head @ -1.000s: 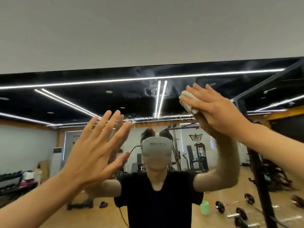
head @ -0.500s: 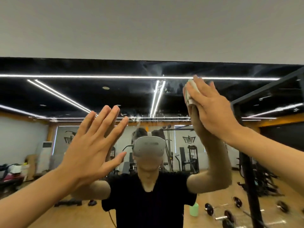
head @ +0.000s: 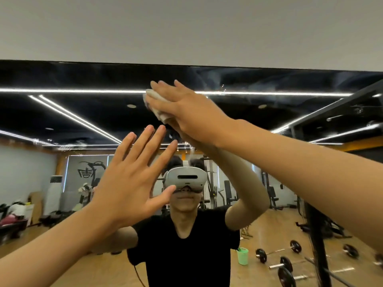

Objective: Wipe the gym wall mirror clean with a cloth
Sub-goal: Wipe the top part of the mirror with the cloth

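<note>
The mirror (head: 62, 112) is big. It fills the middle and bottom of the picture, from the left edge to the right edge. Its top edge runs across the upper part, under a plain grey wall (head: 186, 27). The glass shows a gym room with a dark ceiling, long white lights (head: 72, 91) and a wood floor. It also shows a person in a black shirt (head: 186, 255) with a white headset (head: 185, 180). Near the top of the glass, right of the middle, there are faint cloudy smears (head: 215, 79).

The cloth (head: 154, 100) is small, pale and bunched up. It sits high in the middle of the picture, on the glass, close under the mirror's top edge. The right hand (head: 186, 112) lies on it with straight fingers side by side, pressing it on the mirror. The left hand (head: 132, 183) is lower and more to the left. Its fingers are straight and spread apart, palm to the glass, holding nothing.

Most of the cloth is hidden under the right hand, and only its left edge peeks out. The right thumb is hidden too. I cannot tell if the left palm touches the glass. Both arms are cut off at the picture's edges. At lower right the mirror shows a green bucket (head: 243, 255) and round weights (head: 286, 264) on bars. The ones nearest the corner are blurry.
</note>
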A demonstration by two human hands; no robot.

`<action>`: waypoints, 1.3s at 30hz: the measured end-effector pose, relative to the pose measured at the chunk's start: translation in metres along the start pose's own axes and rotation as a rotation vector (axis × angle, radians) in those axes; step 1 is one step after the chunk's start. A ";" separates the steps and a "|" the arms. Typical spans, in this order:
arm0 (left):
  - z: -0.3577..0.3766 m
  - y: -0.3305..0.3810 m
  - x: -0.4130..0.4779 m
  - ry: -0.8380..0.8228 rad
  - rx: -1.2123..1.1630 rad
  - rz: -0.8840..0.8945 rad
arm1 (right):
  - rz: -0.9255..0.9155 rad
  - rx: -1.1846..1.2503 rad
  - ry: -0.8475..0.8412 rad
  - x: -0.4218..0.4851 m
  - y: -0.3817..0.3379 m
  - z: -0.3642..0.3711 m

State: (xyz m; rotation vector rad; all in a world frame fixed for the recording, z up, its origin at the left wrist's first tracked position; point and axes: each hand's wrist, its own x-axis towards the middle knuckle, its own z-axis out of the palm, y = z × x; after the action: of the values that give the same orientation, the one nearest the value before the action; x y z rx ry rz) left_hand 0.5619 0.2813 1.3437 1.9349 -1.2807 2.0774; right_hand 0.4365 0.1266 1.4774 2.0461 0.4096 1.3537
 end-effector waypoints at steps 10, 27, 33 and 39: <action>-0.001 0.005 0.000 0.047 0.021 0.001 | 0.472 -0.094 0.078 -0.179 0.118 -0.052; 0.002 0.004 -0.003 0.048 -0.065 0.111 | 0.152 0.010 0.021 0.041 0.011 -0.016; 0.001 0.000 -0.003 0.036 -0.076 0.106 | -0.143 -0.034 -0.045 0.051 -0.010 0.001; 0.003 0.000 -0.005 0.050 -0.061 0.106 | -0.149 -0.079 -0.125 -0.023 0.037 -0.024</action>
State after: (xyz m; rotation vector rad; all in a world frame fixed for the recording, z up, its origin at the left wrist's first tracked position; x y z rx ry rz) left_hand 0.5651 0.2818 1.3391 1.8163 -1.4482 2.0923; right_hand 0.4019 0.0936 1.4917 1.9811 0.4374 1.1295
